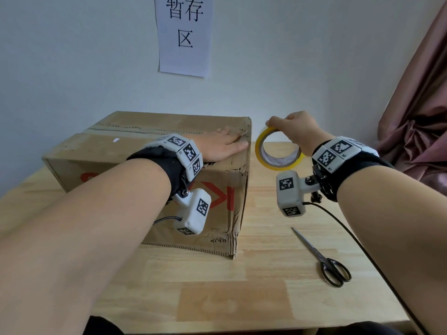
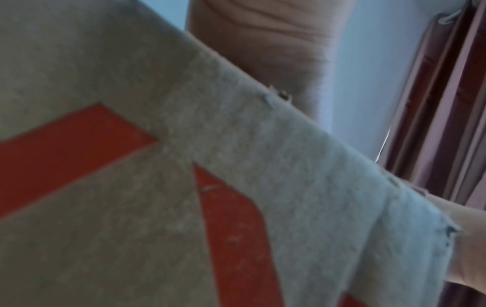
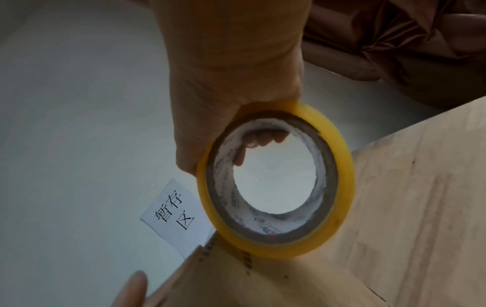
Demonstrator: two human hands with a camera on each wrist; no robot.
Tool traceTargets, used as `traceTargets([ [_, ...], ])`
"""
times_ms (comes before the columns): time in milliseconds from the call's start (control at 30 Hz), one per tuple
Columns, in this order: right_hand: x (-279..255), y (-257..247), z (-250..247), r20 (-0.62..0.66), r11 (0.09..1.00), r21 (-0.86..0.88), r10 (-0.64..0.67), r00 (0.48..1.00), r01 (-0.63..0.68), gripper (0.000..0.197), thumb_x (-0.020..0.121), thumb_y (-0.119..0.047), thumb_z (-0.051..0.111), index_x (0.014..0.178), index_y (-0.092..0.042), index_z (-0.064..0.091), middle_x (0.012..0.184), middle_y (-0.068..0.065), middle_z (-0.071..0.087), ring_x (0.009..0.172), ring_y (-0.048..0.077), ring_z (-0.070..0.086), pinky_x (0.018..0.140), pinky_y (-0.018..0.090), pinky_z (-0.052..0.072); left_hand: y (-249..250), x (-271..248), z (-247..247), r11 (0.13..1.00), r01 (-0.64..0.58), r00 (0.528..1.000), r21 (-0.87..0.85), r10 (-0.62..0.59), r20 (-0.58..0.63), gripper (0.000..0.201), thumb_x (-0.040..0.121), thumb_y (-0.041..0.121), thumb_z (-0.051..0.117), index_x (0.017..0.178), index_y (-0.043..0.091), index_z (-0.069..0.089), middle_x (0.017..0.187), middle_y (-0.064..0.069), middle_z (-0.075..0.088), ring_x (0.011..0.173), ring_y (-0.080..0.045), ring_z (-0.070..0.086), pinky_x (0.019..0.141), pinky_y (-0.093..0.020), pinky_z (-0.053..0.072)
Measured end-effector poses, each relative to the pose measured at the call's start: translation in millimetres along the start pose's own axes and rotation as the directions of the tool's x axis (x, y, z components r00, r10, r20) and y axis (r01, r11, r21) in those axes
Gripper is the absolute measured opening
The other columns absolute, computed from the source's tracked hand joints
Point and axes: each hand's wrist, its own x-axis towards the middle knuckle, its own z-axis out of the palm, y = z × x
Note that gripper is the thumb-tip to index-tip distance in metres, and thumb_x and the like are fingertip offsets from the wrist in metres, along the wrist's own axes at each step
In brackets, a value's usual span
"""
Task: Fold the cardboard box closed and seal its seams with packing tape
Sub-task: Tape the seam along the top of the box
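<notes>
A worn brown cardboard box [image 1: 101, 151] with red print lies on the wooden table, its top flaps folded down. My left hand [image 1: 223, 143] rests flat on the top near the right edge, fingers straight across the seam. Just right of the box, my right hand [image 1: 294, 131] holds a yellow roll of packing tape [image 1: 278, 163] off the table, fingers hooked through its core. In the right wrist view the tape roll [image 3: 339, 157] hangs just above the box corner [image 3: 236, 274]. The left wrist view shows only the box side [image 2: 131, 62] and the heel of my palm [image 2: 263, 41].
Black-handled scissors [image 1: 324, 258] lie on the table [image 1: 266, 274] at the front right. A paper sign [image 1: 185, 35] hangs on the wall behind the box. A pink curtain [image 1: 416, 105] hangs at the right. My right wrist cable [image 1: 350, 238] trails over the table.
</notes>
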Motion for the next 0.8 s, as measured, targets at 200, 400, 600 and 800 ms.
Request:
traceTargets([
  [200, -1.3, 19.0, 9.8, 0.027, 0.990, 0.116, 0.075, 0.997, -0.078, 0.041, 0.076, -0.048, 0.065, 0.068, -0.013, 0.044, 0.062, 0.002, 0.035, 0.056, 0.019, 0.035, 0.059, 0.032, 0.032, -1.4, -0.9, -0.6, 1.000, -0.010, 1.000, 0.000, 0.010, 0.020, 0.071, 0.093, 0.061, 0.008, 0.151, 0.022, -0.003, 0.158, -0.010, -0.011, 0.146, -0.026, -0.007, 0.119, -0.044, 0.001],
  [400, -0.7, 11.1, 6.5, 0.008, 0.991, 0.106, 0.083, 0.996, -0.084, 0.032, 0.074, -0.047, 0.066, 0.080, -0.017, 0.056, 0.065, 0.001, 0.034, 0.054, 0.015, 0.031, 0.056, 0.029, 0.029, 0.2, -2.0, 0.3, 1.000, 0.007, 1.000, 0.008, -0.007, -0.009, 0.070, 0.095, 0.060, 0.013, 0.152, 0.021, -0.001, 0.159, -0.008, -0.008, 0.146, -0.024, -0.003, 0.118, -0.040, 0.001],
  [600, 0.8, -17.9, -8.0, -0.051, 0.999, -0.033, 0.031, 0.998, -0.033, 0.037, 0.073, -0.045, 0.067, 0.070, -0.013, 0.050, 0.058, -0.001, 0.031, 0.051, 0.016, 0.030, 0.052, 0.027, 0.026, 4.4, -3.5, -0.9, 0.999, 0.017, 1.000, -0.038, -0.018, -0.026, 0.067, 0.098, 0.056, 0.022, 0.152, 0.020, 0.006, 0.159, -0.009, -0.003, 0.147, -0.025, 0.004, 0.118, -0.038, 0.005],
  [800, -3.3, 13.8, 7.0, 0.032, 0.989, 0.076, 0.128, 0.991, -0.130, 0.035, 0.075, -0.046, 0.066, 0.074, -0.011, 0.059, 0.066, 0.003, 0.044, 0.053, 0.018, 0.039, 0.057, 0.030, 0.035, 3.2, -5.2, -0.9, 1.000, 0.013, 1.000, -0.017, -0.013, 0.003, 0.069, 0.096, 0.058, 0.015, 0.152, 0.021, 0.000, 0.159, -0.008, -0.008, 0.147, -0.024, -0.002, 0.118, -0.038, 0.002],
])
